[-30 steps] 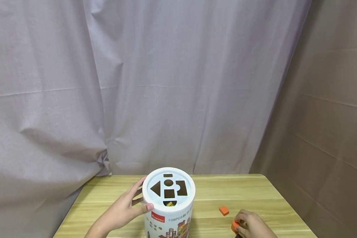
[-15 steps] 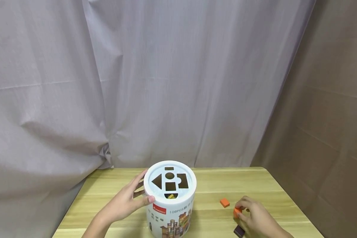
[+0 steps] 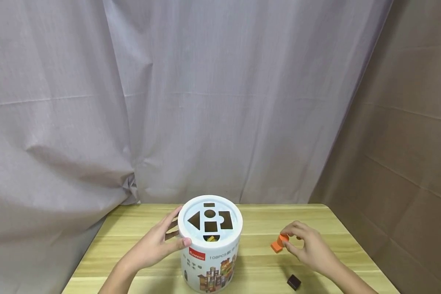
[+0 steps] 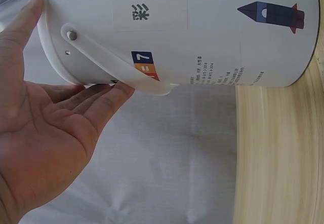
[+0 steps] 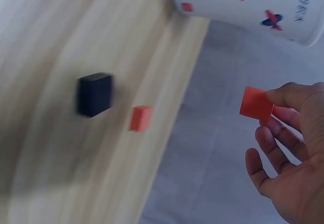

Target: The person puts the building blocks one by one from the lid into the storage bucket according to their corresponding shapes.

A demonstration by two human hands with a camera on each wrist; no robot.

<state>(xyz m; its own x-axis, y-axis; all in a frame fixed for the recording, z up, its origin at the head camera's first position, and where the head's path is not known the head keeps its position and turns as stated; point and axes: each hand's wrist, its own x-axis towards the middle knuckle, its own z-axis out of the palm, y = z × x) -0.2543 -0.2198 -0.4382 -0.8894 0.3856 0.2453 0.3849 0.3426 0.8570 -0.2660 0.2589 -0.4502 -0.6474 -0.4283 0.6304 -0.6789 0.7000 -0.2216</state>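
A white toy-block bucket [image 3: 210, 253] stands upright on the table, and its lid [image 3: 194, 237] has cut-out shapes. My left hand [image 3: 156, 247] rests against the bucket's left side near the rim, thumb in front and extended fingers behind; the left wrist view shows the palm off the wall. Between thumb and fingertips, my right hand [image 3: 308, 247] pinches an orange block [image 5: 254, 103], held above the table. That block looks square in the right wrist view and rounded in the head view. Below it lies a flat orange block [image 3: 276, 247]. Nearer me is a dark block [image 3: 294, 281].
The wooden table [image 3: 121, 228] ends at a grey curtain [image 3: 191, 122] behind and a brownish cloth [image 3: 400, 183] on the right. A white handle [image 4: 101, 57] hangs on the bucket's side. Something yellow [image 3: 211, 239] shows through the lid's front hole.
My right hand has lifted the pinched orange block and moved it away from me, toward the flat orange one, uncovering the dark block. My left hand stays at the bucket.
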